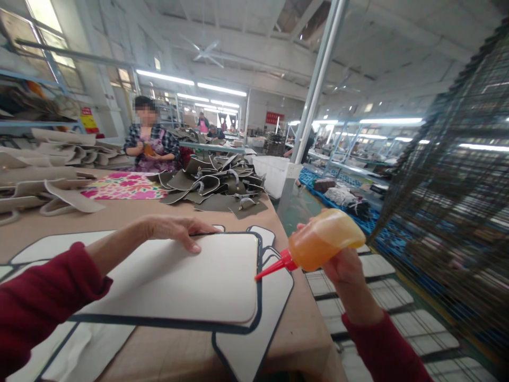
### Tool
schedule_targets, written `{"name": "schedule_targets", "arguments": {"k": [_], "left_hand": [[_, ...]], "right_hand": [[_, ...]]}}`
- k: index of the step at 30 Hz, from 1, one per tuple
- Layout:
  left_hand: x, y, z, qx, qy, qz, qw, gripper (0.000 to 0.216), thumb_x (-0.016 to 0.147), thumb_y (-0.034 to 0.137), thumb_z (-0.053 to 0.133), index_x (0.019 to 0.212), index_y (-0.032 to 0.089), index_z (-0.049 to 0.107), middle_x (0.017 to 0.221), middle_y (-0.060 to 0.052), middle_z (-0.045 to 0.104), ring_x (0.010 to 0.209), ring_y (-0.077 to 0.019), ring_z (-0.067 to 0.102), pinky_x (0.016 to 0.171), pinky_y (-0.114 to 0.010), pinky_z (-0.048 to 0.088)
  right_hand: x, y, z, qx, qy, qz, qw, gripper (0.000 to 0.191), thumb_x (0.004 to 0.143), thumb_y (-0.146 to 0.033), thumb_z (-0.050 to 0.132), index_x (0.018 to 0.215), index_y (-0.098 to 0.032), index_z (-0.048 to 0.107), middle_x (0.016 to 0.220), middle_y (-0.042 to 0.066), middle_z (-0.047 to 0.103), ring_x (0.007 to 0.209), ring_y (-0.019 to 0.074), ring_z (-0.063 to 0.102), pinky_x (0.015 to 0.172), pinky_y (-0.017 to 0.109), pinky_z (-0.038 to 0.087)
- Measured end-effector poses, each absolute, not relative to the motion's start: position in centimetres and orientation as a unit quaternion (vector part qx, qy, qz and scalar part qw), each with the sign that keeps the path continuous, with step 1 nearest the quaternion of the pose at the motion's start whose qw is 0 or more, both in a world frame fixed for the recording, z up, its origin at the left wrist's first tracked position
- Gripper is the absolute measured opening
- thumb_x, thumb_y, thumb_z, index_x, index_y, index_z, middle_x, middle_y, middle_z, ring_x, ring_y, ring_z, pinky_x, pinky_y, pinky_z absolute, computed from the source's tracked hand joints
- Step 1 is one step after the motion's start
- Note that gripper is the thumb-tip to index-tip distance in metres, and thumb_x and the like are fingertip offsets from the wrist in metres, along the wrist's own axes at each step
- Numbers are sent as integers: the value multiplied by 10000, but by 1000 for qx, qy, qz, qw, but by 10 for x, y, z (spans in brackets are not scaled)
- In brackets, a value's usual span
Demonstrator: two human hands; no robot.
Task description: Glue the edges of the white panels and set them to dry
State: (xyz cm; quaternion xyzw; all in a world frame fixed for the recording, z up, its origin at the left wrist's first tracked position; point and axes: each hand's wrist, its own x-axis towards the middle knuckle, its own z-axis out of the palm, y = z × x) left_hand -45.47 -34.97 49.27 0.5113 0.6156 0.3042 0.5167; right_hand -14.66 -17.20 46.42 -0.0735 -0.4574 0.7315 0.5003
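Note:
My right hand is wrapped round a soft glue bottle of amber liquid, tilted down to the left. The tip of its red nozzle touches, or almost touches, the right edge of a white panel with rounded corners. A dark border shows along the panel's right and near sides. My left hand grips the panel's far edge, thumb on the white face and the other fingers partly hidden behind the edge. Beneath the panel lie more white pieces with dark edging.
The brown-covered table ends just right of the panel. Dark cut pieces are heaped at its far end, beige ones at the left. A floral sheet lies between. A co-worker stands beyond. Panels on racks stand at the right.

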Motion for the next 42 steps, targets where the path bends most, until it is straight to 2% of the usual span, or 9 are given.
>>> {"name": "schedule_targets", "arguments": {"k": [3,9,18,23,29,33,37,42], "left_hand": [[-456,-350,492,517,614,302,515,509,593,220,806,1095,262,737,1103,-36,730,1150,-351,589,998,-411,445],[-457,-351,490,482,622,338,516,535,511,163,834,1030,267,754,1042,-37,747,1163,-376,575,974,-455,465],[-470,-348,484,545,585,255,544,583,676,298,778,1245,270,659,1215,-23,693,1249,-316,520,1008,-348,438],[-473,-352,479,529,578,301,544,616,665,291,785,1265,285,649,1190,-23,707,1137,-312,610,983,-368,466],[-472,-356,474,489,581,352,547,669,633,244,802,1280,272,637,1122,-38,736,1104,-328,634,982,-410,470],[-469,-358,472,468,577,387,546,769,612,203,809,1342,271,578,1155,-57,723,1064,-340,655,939,-424,501],[-469,-361,467,452,574,413,544,832,605,197,813,1384,277,531,1195,-71,705,1056,-351,659,913,-428,519],[-469,-363,459,427,575,436,545,840,619,227,813,1400,287,508,1183,-63,711,1051,-345,661,903,-426,526]], "right_hand": [[-145,-174,464,-67,-448,746,488,604,460,-346,900,1015,-283,671,856,-1,752,787,248,719,745,451,593],[-143,-177,461,-55,-439,760,477,626,448,-322,909,1023,-292,663,865,-4,753,800,246,720,750,456,605],[-140,-177,457,-57,-463,748,472,562,516,-342,878,1034,-329,660,884,-27,753,818,245,722,760,448,610],[-140,-175,453,-69,-465,729,497,550,483,-401,883,989,-314,684,863,-19,755,783,264,723,713,445,615],[-141,-175,450,-78,-472,715,510,533,509,-422,869,1000,-322,686,871,-15,746,786,250,719,752,446,598],[-140,-177,450,-79,-469,703,529,583,459,-420,890,998,-320,692,876,-14,749,799,260,717,834,505,571],[-139,-180,451,-67,-488,682,542,622,466,-451,886,1040,-321,686,940,19,751,887,292,711,977,590,473],[-140,-179,444,-66,-490,658,568,661,505,-446,871,1117,-310,661,995,68,750,923,316,703,971,634,454]]}}
